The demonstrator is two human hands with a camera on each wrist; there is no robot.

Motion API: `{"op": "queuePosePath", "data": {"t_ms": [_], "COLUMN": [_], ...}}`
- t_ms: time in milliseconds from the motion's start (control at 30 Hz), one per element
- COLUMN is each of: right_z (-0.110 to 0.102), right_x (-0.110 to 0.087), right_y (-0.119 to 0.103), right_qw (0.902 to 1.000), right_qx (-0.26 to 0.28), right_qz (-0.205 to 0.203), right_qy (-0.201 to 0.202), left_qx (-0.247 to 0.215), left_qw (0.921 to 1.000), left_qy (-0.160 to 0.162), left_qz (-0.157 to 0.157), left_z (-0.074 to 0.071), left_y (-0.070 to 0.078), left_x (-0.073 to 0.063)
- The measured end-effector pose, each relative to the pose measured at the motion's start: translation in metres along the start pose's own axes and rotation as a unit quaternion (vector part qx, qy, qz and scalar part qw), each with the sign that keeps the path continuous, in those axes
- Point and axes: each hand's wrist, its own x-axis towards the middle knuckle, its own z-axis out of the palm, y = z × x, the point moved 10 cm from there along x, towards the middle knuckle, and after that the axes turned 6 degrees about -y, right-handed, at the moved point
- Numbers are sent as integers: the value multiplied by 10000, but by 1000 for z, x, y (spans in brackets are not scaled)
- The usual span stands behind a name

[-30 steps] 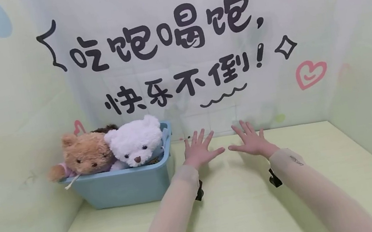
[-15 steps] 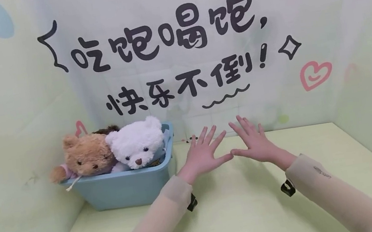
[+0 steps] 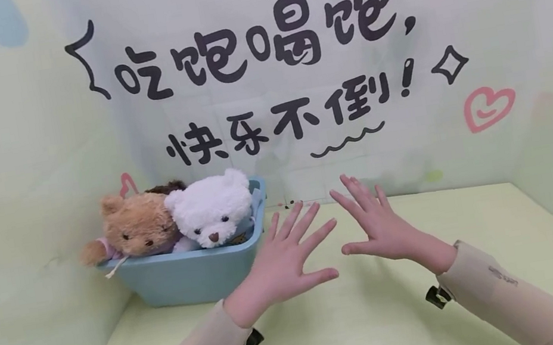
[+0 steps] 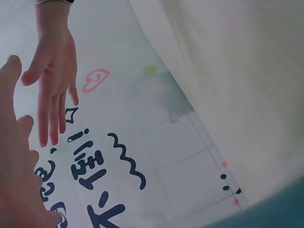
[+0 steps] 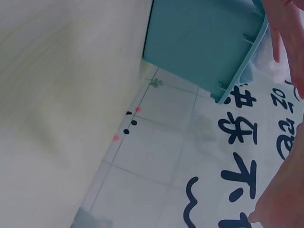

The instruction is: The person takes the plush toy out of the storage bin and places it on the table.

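Sitting left of hands (image 3: 283, 265) (image 3: 386, 230): blue bin (image 3: 182, 281)

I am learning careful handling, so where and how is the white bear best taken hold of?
The white bear is probably best gripped round its head, coming from above and the head view's right: the head stands over the rim of the box, the body is mostly hidden inside, and the brown bear crowds the other side.
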Motion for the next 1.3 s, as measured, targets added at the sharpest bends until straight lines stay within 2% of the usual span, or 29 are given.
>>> {"op": "queuePosePath", "data": {"t_ms": [167, 367, 567, 667, 800, 1067, 1300], "right_z": [-2, -6, -12, -9, -5, -7, 5], "right_x": [8, 20, 38, 54, 75, 116, 158], "right_y": [-17, -29, -49, -60, -74, -105, -139], "right_qw": [9994, 9974, 9952, 9944, 9929, 9883, 9805], "right_qx": [-237, -579, -728, -723, -731, -695, -805], "right_qz": [-253, -424, -646, -764, -929, -1358, -1763], "right_qy": [10, -29, -76, -122, -134, -45, -310], "left_qx": [374, 676, 792, 891, 957, 926, 892], "left_qw": [9977, 9908, 9712, 9627, 9556, 9507, 9434], "left_qy": [556, 1159, 2224, 2505, 2717, 2826, 2951], "left_qz": [53, -176, -327, -502, -613, -876, -1226], "left_z": [-24, -33, -37, -36, -34, -34, -38], "left_y": [-15, -52, -86, -102, -116, -134, -145], "left_x": [-40, -77, -111, -126, -137, -141, -152]}}
